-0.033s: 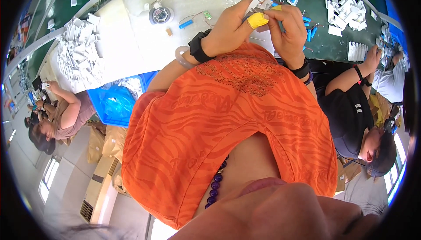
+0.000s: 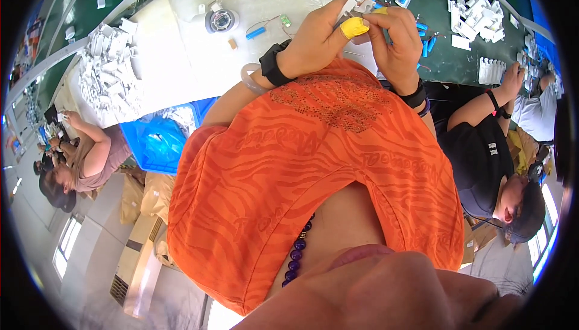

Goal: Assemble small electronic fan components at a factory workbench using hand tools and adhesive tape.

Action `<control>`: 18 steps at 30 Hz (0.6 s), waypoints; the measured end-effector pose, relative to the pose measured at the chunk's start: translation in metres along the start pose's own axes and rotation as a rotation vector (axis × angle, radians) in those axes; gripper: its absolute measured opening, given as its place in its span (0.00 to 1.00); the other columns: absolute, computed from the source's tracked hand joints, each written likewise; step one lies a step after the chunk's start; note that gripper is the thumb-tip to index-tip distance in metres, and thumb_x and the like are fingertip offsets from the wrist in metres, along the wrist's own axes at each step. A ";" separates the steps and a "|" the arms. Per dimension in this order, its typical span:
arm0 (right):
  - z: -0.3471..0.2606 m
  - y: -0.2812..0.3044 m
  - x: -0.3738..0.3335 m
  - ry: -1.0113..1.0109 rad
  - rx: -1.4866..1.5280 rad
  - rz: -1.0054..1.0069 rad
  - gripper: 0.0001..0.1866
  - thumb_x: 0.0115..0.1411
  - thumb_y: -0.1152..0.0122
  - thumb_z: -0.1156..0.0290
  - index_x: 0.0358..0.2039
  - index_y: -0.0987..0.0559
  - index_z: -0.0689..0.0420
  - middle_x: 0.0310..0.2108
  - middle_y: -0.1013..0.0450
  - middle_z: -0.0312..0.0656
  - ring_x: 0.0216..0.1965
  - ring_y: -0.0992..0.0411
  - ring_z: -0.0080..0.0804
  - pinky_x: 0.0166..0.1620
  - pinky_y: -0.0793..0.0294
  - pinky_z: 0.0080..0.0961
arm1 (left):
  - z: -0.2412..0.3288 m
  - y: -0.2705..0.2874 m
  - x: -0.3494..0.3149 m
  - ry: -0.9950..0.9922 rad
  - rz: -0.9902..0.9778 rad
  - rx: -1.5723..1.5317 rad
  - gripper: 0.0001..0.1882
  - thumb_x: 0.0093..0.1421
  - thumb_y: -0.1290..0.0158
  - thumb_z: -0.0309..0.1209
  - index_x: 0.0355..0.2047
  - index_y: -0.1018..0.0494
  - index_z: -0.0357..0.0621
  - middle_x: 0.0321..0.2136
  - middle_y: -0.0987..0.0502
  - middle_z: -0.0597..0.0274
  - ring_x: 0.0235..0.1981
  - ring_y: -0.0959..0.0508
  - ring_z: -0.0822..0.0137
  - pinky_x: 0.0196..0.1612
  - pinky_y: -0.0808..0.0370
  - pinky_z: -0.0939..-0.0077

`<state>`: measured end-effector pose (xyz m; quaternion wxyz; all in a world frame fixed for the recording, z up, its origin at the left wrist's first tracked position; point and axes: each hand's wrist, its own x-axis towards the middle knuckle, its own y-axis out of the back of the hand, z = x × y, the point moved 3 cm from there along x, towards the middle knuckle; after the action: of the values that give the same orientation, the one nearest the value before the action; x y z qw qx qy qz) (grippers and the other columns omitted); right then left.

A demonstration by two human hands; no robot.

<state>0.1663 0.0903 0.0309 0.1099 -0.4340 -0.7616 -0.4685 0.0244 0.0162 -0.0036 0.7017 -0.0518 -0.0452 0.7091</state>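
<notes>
Both of my hands are raised together over the near side of the worktable. My left hand (image 2: 316,35), a yellow wrap on its thumb, grips a small white plastic part (image 2: 352,6). Pressed against the same part are the pinched fingers of my right hand (image 2: 395,35); a yellow wrap shows by its fingertips too. Fingers hide much of the part, and any smaller piece between them cannot be made out. Left of my hands lie a blue battery cell (image 2: 256,32) with thin wires, a small green circuit board (image 2: 285,20) and a round white device (image 2: 221,22) with a dark centre.
White plastic parts are heaped on the left (image 2: 110,73) and far right (image 2: 473,10). Loose blue cells (image 2: 429,44) lie right of my hands. A blue crate (image 2: 134,149) stands beside me at left. Co-workers sit on both sides; the right one's hand (image 2: 514,79) is near a white tray (image 2: 490,71).
</notes>
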 end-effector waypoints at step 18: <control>0.022 -0.026 -0.004 -0.033 -0.032 -0.105 0.11 0.49 0.33 0.75 0.35 0.22 0.55 0.27 0.26 0.37 0.30 0.26 0.35 0.35 0.31 0.30 | -0.015 0.019 0.017 0.166 0.041 0.037 0.14 0.67 0.58 0.32 0.47 0.31 0.36 0.26 0.24 0.63 0.18 0.28 0.75 0.22 0.28 0.81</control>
<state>0.1544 0.1009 0.0006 0.0658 -0.4028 -0.7775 -0.4785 0.0073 0.0324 -0.0216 0.6893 -0.0981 0.0272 0.7173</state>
